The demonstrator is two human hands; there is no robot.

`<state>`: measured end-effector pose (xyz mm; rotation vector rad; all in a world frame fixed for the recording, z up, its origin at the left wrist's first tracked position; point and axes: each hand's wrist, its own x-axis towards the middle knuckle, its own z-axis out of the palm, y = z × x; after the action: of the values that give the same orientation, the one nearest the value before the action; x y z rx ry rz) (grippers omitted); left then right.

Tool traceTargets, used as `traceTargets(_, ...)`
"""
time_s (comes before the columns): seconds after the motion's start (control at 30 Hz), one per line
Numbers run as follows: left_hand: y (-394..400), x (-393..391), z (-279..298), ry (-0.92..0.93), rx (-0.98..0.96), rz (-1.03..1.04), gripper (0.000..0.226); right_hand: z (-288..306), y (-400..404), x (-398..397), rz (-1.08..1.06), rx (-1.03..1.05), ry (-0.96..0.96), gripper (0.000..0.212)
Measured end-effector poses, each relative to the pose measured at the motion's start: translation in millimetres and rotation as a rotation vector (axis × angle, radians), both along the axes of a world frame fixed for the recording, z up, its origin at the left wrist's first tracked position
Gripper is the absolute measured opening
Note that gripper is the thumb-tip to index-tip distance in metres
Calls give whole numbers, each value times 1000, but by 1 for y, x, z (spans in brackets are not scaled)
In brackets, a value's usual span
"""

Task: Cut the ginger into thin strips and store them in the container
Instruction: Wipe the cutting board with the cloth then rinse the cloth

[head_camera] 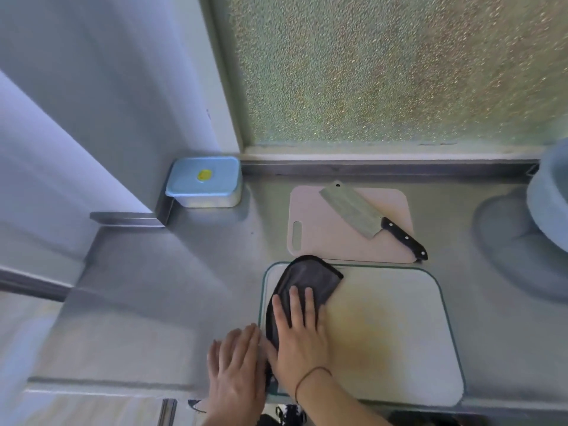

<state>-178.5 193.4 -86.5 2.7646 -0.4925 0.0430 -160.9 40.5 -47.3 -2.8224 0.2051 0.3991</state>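
Observation:
A white cutting board [393, 327] with a green rim lies near the counter's front edge; a yellowish stain marks its middle. My right hand [299, 336] lies flat, fingers straight, pressing a dark grey cloth [310, 278] on the board's left part. My left hand [238, 361] rests flat at the board's left edge, fingers straight. Behind it a cleaver [362, 215] with a black handle lies on a pink cutting board [325, 238]. A container [204, 186] with a light blue lid stands shut in the back left corner. No ginger is visible.
The steel counter [184, 272] runs left of the boards. A frosted window [384, 72] backs the counter. A light blue bowl [550, 195] sits at the right edge. A white wall panel rises at the left.

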Motion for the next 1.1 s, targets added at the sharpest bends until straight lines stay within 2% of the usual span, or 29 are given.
traceTargets(0.1,3,-1,-7,48,89,-42,63,-6,-3,0,6,-30,-66,57)
traceTargets(0.27,12,9,-5,72,139,-115,54,-27,-56,-23,2,-140,-176,52)
traceTargets(0.37,12,11,-5,107,146,-110,62,-30,-115,-49,-129,-249,-172,46)
traceTargets(0.43,9,11,-4,122,137,-116,60,-26,-158,-64,-295,-294,-143,42)
traceTargets(0.5,7,13,-5,78,118,-157,52,-11,-184,-66,-449,-248,-126,52)
traceTargets(0.53,7,15,-5,46,100,-199,51,-3,-186,-64,-479,-233,-179,56)
traceTargets(0.6,11,26,-6,25,45,-305,55,13,-169,-46,-421,-187,-387,60)
traceTargets(0.7,22,48,-5,62,57,-379,70,33,-98,-12,-89,-47,-566,42)
traceTargets(0.77,25,55,-4,86,115,-409,78,25,-51,9,107,4,-479,40)
traceTargets(0.83,24,55,-2,83,153,-430,76,5,-17,20,202,-57,-272,52)
traceTargets(0.9,21,52,0,72,170,-420,74,-14,-8,25,174,-151,-160,53)
traceTargets(1.1,19,55,1,85,207,-388,78,-21,-62,13,35,-209,-108,45)
